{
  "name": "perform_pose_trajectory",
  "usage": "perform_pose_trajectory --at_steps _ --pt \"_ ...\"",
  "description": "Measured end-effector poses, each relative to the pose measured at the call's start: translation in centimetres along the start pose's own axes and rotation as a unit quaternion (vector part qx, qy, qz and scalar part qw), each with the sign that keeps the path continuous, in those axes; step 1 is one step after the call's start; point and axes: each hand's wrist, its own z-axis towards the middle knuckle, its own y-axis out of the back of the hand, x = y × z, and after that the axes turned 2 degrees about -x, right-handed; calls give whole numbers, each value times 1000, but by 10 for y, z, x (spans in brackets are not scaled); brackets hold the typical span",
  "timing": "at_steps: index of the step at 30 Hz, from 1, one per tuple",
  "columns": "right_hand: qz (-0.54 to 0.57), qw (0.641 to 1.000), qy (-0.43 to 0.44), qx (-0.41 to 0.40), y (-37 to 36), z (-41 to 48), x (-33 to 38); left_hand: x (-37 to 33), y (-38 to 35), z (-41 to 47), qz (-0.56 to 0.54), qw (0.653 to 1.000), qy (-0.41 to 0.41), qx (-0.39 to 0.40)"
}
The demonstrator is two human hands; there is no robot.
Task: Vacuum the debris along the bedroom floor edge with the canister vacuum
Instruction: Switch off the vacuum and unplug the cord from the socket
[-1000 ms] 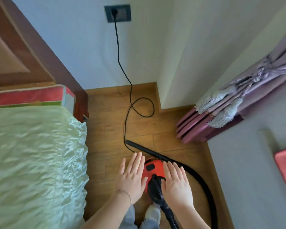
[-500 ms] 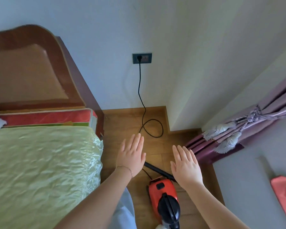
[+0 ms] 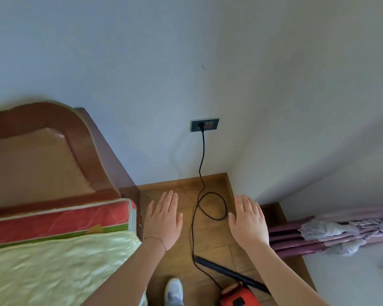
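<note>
Palms face down: the left hand point(image 3: 164, 219) and right hand point(image 3: 248, 221) hover above the wooden floor point(image 3: 210, 239), fingers straight and close together, gripping nothing. The red canister vacuum point(image 3: 237, 298) sits on the floor at the bottom edge, with its black nozzle point(image 3: 228, 272) just beside it and its cord point(image 3: 192, 230) plugged into the wall socket point(image 3: 205, 124)

To your left you have a wooden headboard point(image 3: 53, 160) against the wall, with a red mattress point(image 3: 60, 219) below it under a shiny green bedspread point(image 3: 53, 268). Ahead of you a dark wall socket point(image 3: 205, 124) sits low on the wall. At your right are gathered purple curtains point(image 3: 296, 237) with pale tassels point(image 3: 325, 229).
</note>
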Motion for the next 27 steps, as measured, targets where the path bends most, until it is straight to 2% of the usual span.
perform_pose_trajectory --at_steps 10,15,17,23,25,27 --pt "76 994 -51 60 -6 67 8 -13 3 81 -88 994 46 46" --pt "117 987 -35 106 -19 116 6 -26 12 138 -189 977 89 43" --pt "130 984 -29 119 -23 140 5 -34 16 167 -250 960 115 54" --pt "153 983 -20 101 -24 205 17 -66 24 248 -444 868 216 56" --pt "202 973 -30 110 -25 225 24 -71 23 272 -486 839 241 54" --pt "312 938 -78 131 -25 245 30 -73 18 295 -529 806 257 56"
